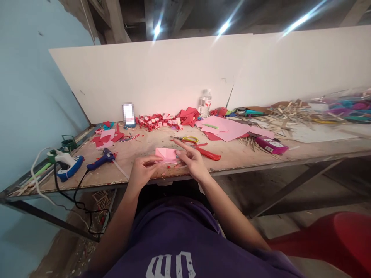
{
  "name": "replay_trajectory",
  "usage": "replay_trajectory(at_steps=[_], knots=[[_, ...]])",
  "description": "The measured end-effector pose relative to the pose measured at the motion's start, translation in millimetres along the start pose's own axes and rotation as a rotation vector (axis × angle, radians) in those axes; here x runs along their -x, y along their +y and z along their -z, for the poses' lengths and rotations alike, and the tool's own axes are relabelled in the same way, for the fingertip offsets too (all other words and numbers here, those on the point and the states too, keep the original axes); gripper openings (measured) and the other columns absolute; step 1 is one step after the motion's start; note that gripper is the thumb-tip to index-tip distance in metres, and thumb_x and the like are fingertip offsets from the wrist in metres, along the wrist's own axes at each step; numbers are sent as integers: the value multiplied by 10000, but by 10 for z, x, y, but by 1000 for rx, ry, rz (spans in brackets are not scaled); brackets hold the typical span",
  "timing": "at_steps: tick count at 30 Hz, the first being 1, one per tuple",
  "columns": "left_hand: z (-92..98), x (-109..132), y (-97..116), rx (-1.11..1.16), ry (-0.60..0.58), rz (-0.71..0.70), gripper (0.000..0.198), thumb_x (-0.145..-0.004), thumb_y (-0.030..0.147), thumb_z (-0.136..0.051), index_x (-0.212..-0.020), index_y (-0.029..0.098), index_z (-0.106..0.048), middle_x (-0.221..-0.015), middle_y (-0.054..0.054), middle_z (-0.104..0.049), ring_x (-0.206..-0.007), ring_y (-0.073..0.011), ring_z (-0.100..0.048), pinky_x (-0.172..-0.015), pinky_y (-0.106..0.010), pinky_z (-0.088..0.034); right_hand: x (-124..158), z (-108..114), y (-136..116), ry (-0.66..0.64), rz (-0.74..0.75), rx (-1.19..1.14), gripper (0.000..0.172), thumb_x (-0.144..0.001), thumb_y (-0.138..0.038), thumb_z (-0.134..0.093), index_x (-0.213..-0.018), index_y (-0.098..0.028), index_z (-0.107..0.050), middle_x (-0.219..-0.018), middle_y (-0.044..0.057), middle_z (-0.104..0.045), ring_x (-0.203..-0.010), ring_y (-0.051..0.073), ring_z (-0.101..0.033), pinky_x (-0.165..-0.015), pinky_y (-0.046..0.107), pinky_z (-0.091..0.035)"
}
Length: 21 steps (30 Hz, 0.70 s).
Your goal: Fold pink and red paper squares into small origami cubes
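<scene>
Deep purple cloth shirt, loose, softly creased, pale specks near waist. Bold white blocky print on front, thick upright strokes, lower part out of view. Black cloth garment over lap. Forearms bare, left hand and right hand likewise.

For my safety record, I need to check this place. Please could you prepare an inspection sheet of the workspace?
Surface: wooden table, paper scraps scattered on it.
Work piece: pink paper, creased, held near the front edge.
Clutter: scissors and red knife lie close to the right hand; paper heap, bottle and wooden sticks farther back.
Hands: the left hand and the right hand both hold the pink paper.
Cables: cords, black and white, hang over the table edge; one black cord runs from the glue gun.
Surroundings: white board behind, blue wall at left.
</scene>
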<state>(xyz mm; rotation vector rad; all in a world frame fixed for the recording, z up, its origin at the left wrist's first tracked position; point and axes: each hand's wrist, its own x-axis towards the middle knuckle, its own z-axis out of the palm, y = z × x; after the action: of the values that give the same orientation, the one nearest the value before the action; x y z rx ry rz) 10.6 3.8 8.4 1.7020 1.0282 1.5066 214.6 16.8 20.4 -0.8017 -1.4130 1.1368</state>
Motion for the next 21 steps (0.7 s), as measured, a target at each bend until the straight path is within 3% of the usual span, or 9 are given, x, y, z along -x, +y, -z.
replay_trajectory(at_steps=[3,5,9,14,18,21], knots=[[-20,-6,-2,54,76,10,194,-732,346,-828,-833,181,-815,-904,-64,-817,-861,-244,-768,-808,-340,-620,18,26,-2,-43,78,11,435,-804,-331,-767,-1236,-278,-750,-1328,63,-680,-1009,257,-696,-711,330,-626],[-32,-19,-18,76,95,7,210,-738,357,-825,-849,180,-814,-911,-64,-817,-855,-238,-766,-802,-335,-617,24,26,-12,-130,111,38,332,-772,-296,-799,-1103,-263,-803,-1463,78,-597,-1132,305,-679,-762,343,-621],[-46,-39,-38,74,45,2,244,-748,394,-822,-838,168,-813,-883,-76,-815,-815,-232,-758,-772,-330,-610,14,12,-30,-130,139,99,228,-722,-349,-867,-911,-224,-837,-1389,125,-659,-1168,349,-680,-867,411,-598],[-44,-37,-19,106,32,10,268,-702,383,-857,-836,156,-810,-905,-90,-815,-854,-244,-765,-794,-320,-610,7,39,-31,-24,226,164,152,-726,-379,-877,-779,-244,-834,-1333,107,-702,-1351,358,-564,-1139,461,-421],[-45,-29,-33,136,39,11,238,-688,358,-863,-810,161,-808,-872,-79,-813,-832,-240,-768,-785,-315,-615,23,53,-35,-26,226,146,136,-748,-371,-862,-744,-241,-820,-1357,110,-687,-1323,359,-591,-1092,451,-455],[-53,-24,-57,135,57,-4,206,-698,346,-858,-783,163,-810,-831,-73,-809,-786,-226,-762,-752,-300,-613,35,45,-39,-74,233,143,147,-748,-369,-864,-821,-245,-832,-1377,116,-673,-1302,353,-608,-1056,446,-481]])
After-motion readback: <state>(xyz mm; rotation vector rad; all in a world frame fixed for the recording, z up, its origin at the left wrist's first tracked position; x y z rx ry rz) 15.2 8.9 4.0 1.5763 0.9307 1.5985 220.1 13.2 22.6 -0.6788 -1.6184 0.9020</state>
